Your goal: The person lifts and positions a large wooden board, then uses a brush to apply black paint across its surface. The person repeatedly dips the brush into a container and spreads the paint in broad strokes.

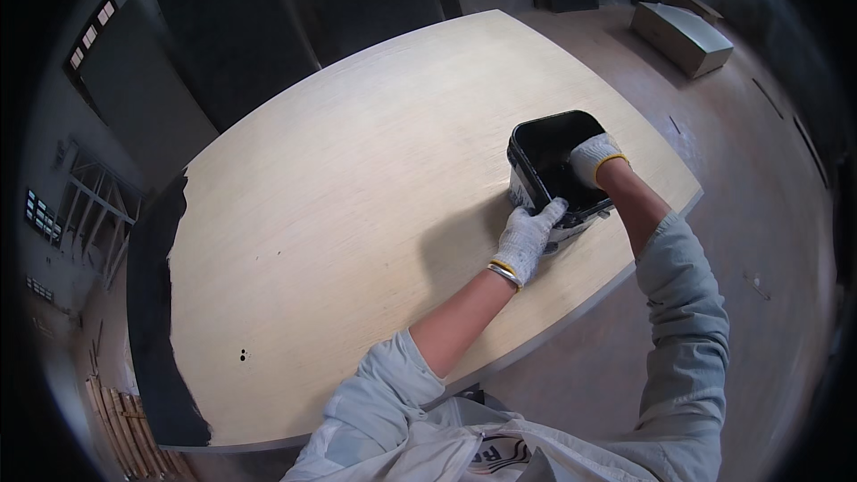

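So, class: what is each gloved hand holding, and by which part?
The left hand grips the black paint bucket by its near rim and side. The right hand reaches inside it; what it holds cannot be told.

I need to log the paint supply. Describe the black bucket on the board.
The square bucket is open, its inside coated glossy black, its outer wall pale. It stands near the right edge of the plywood board. The gloved left hand grips its near rim; the gloved right hand reaches inside.
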